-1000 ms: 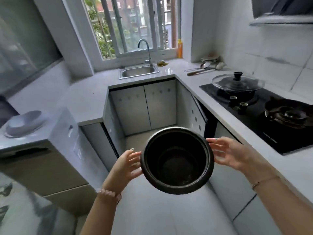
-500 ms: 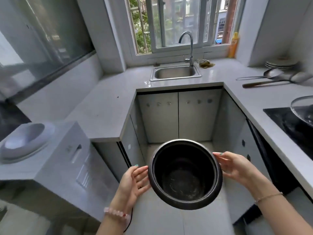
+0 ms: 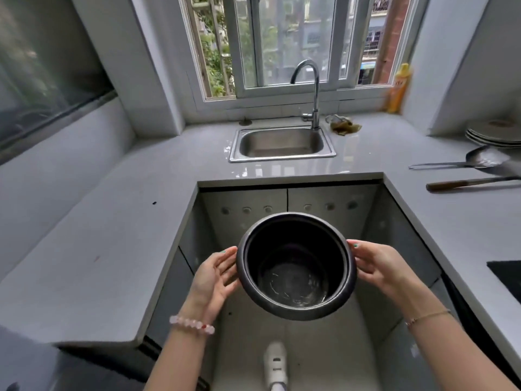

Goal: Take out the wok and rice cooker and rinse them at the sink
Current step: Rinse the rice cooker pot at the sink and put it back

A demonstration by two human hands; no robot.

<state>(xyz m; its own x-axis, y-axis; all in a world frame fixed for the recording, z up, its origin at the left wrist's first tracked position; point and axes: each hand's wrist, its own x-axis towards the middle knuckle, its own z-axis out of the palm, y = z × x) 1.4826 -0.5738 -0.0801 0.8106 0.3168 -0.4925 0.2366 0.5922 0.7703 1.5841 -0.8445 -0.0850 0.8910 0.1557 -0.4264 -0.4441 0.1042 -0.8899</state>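
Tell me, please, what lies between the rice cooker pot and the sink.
In the head view, only closed cabinet doors and a bare strip of countertop lie between the rice cooker pot and the sink.

Both forearms are bare down to the hands. The left hand [image 3: 214, 280] wears a bead bracelet [image 3: 191, 324] at the wrist, made of rounded, pale pink translucent beads with one red bead among them. The right hand [image 3: 377, 266] wears a thin gold-coloured chain bracelet [image 3: 427, 317] at the wrist. The fingernails [image 3: 355, 245] on both hands are painted green. Low in the view shows one white shoe [image 3: 275, 365], its details blurred.
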